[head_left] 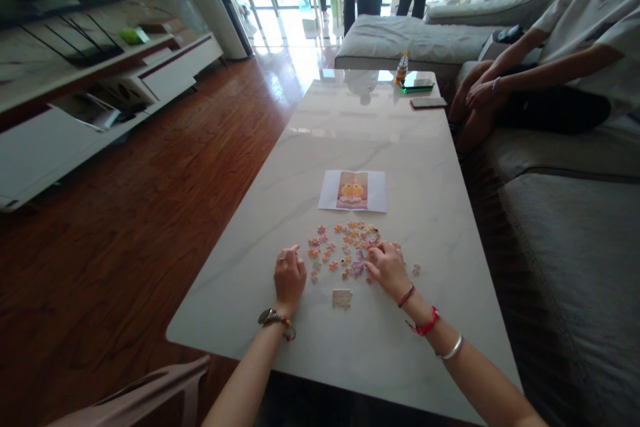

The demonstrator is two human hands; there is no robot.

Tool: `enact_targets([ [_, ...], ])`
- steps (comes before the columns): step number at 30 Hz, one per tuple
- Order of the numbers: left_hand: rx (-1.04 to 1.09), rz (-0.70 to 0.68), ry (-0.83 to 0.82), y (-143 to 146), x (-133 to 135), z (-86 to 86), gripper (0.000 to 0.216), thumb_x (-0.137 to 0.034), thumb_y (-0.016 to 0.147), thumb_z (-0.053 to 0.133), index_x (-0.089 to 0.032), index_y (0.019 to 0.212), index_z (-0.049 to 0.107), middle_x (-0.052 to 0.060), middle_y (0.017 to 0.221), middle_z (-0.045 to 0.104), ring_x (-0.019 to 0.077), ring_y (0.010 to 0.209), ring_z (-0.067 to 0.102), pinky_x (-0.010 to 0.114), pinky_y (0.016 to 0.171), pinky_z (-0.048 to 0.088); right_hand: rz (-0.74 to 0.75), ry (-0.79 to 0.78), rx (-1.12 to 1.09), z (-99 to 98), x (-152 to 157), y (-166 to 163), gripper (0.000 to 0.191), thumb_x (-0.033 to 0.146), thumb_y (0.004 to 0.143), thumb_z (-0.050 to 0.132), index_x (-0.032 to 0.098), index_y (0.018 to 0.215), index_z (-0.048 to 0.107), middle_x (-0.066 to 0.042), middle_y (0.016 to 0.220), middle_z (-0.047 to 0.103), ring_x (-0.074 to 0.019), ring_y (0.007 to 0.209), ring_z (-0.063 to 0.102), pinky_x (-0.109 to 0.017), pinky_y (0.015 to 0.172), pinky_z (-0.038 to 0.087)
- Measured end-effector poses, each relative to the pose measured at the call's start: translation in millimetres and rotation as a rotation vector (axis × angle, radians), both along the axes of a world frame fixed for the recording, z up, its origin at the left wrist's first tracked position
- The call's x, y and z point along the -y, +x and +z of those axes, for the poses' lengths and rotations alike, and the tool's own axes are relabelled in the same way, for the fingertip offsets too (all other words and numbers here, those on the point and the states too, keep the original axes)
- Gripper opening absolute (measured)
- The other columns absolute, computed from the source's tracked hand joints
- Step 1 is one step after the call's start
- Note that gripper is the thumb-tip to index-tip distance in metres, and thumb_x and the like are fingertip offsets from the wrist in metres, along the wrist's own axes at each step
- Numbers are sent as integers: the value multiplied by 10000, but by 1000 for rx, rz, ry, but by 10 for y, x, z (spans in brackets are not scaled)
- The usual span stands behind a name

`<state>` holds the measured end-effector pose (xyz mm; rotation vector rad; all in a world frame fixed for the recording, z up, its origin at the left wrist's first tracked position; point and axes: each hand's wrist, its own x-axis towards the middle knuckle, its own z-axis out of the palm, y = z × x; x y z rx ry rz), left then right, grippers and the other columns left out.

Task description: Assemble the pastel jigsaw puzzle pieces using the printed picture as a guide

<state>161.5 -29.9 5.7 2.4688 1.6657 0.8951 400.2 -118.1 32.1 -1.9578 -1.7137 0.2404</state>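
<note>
Where hardwood floor (150,213) glows, pale marble table (350,127)

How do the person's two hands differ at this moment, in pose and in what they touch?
The left hand is curled into a loose fist beside the loose puzzle pieces; the right hand reaches in among them. The left wrist carries a watch, the right red bands and a bangle. Both rest on the table.

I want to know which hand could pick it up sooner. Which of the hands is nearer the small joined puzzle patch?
Roughly even, the right slightly nearer. The joined patch lies between them: left hand to its left, right hand up and right of it.
</note>
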Motion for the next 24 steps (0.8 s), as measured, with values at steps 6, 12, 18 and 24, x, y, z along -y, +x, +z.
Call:
enact_targets([
  [6,-80,-114,44,13,14,46,265,-173,795,311,-143,983,495,91,851,532,210,821,492,353,752,419,56,11,-50,-151,11,-31,10,185,722,540,188,713,543,-57,784,559,-200,784,497,-334,716,368],
  [12,-115,-217,30,-12,10,46,312,-205,805,335,-137,1084,457,102,913,518,217,880,475,364,793,407,130,218,-374,-137,48,-56,94,168,782,454,197,711,508,-34,733,560,-162,747,516,-297,693,420],
  [18,-153,-231,69,-35,-9,58,350,-233,810,344,-137,1130,447,105,894,494,218,821,461,367,761,407,-72,403,-733,-74,66,-100,94,202,804,437,206,822,529,-55,847,529,-160,801,558,-309,692,485],
  [24,-154,-278,137,-35,-25,70,387,-241,809,352,-161,1183,418,98,856,495,214,764,460,366,717,403,-171,378,-909,-159,93,-175,203,211,790,489,240,990,509,-28,808,552,-118,647,580,-251,564,521],
])
